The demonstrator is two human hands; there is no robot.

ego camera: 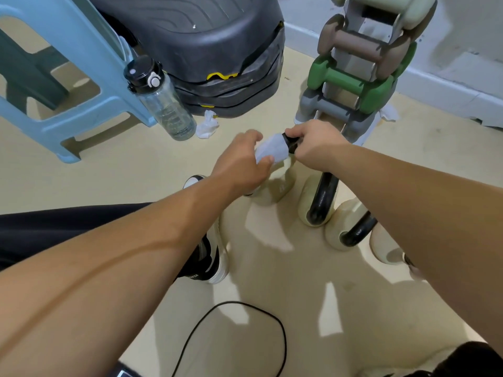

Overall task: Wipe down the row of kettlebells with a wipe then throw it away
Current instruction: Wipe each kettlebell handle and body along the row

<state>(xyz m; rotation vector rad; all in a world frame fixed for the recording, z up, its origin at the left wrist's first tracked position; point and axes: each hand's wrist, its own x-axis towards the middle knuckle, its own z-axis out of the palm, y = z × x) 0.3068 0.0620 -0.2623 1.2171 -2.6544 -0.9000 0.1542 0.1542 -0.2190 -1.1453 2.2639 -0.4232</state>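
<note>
Cream kettlebells with black handles stand in a row on the floor. The far one (280,183) has its handle (291,144) gripped by my right hand (315,144). My left hand (242,164) holds a white wipe (272,149) wrapped around the left part of that handle. The middle kettlebell (307,202) and a nearer kettlebell (340,229) stand to the right. Another cream kettlebell (386,246) is partly hidden under my right forearm.
A rack of dumbbells (353,77) stands just behind the hands. A clear water bottle (163,104), a crumpled tissue (207,127), a blue plastic stool (70,77) and stacked black step platforms (217,50) are at the back left. A black cable (245,322) loops near my shoe (209,257).
</note>
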